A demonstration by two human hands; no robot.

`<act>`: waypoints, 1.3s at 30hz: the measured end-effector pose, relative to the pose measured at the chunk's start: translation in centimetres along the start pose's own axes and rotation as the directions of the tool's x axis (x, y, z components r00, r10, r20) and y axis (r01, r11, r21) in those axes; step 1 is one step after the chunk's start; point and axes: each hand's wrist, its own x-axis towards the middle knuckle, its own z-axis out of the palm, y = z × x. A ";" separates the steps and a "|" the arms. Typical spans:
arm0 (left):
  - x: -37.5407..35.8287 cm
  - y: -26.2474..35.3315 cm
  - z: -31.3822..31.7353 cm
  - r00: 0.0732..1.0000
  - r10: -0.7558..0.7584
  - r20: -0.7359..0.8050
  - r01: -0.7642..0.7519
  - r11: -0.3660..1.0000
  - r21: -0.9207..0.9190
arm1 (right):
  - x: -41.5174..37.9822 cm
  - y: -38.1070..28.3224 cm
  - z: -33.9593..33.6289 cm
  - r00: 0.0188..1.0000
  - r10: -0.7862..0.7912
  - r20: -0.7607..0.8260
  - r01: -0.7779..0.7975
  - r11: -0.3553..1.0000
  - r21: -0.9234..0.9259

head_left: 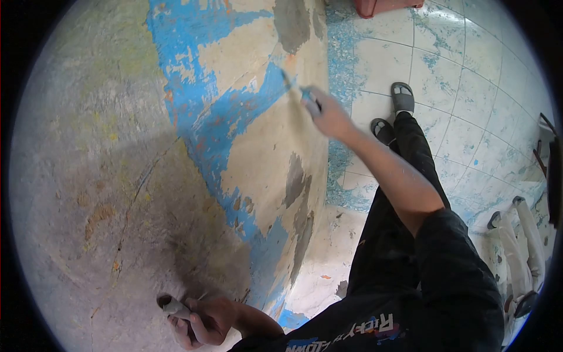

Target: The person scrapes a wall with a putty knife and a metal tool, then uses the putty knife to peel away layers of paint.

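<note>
My right hand (328, 114) is closed round the handle of a scraper (290, 82), whose thin blade points at the wall (258, 146). Flaking blue paint (220, 120) and bare beige patches lie beside the blade; motion blur hides whether it touches. Low on the left, my left hand (205, 322) grips a short, pale grey, tube-like object (173, 306) with a dark end, close to the rough grey part of the wall.
Paint flakes (343, 88) litter the tiled floor (381, 61) along the wall's foot. A reddish container (375, 6) stands at the top edge. My sandalled feet (402, 97) are on the tiles. Pale trouser-like legs (516, 252) show at the far right.
</note>
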 end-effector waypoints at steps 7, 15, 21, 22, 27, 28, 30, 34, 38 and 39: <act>-0.7 -1.3 -0.7 0.999 0.029 0.025 -0.029 0.999 -0.025 | 1.1 0.3 1.2 0.994 -0.048 -0.093 0.050 0.999 0.013; -1.1 -1.6 -0.8 0.999 0.022 0.043 -0.021 1.000 -0.013 | -2.4 0.0 1.2 1.000 -0.011 -0.012 0.012 0.999 0.037; -0.8 -1.3 -0.4 1.000 0.020 0.015 -0.019 0.996 -0.082 | -1.6 1.4 0.7 0.999 -0.045 0.009 0.045 0.997 -0.059; -1.0 -1.1 0.0 1.000 0.018 0.012 -0.017 0.998 -0.060 | -2.3 1.5 0.5 0.998 -0.060 -0.003 0.059 0.998 -0.035; -2.0 -3.4 -2.2 0.993 0.046 0.107 -0.042 0.998 -0.038 | 1.8 1.1 0.7 0.997 -0.032 -0.069 0.031 0.999 -0.021; -2.0 -3.3 -2.2 0.993 0.041 0.108 -0.038 0.999 -0.034 | 3.1 0.7 0.1 0.993 -0.053 -0.106 0.050 0.998 -0.031; -1.0 -0.9 -0.7 0.998 -0.001 0.058 0.001 1.000 0.000 | 1.8 1.3 0.4 1.000 0.001 -0.027 -0.002 0.999 -0.035; -1.6 -2.0 -1.4 0.995 0.038 0.091 -0.038 0.999 -0.002 | -2.3 0.7 0.9 0.999 0.032 0.030 -0.032 0.999 0.014; -0.9 -1.9 -0.5 0.992 0.118 0.033 -0.114 0.989 -0.095 | 4.3 1.9 0.0 0.999 0.001 -0.052 -0.004 0.999 -0.043; -0.7 -1.6 -0.1 0.994 0.110 0.016 -0.108 0.990 -0.096 | 4.0 2.1 0.2 0.999 -0.001 -0.036 0.000 0.999 -0.042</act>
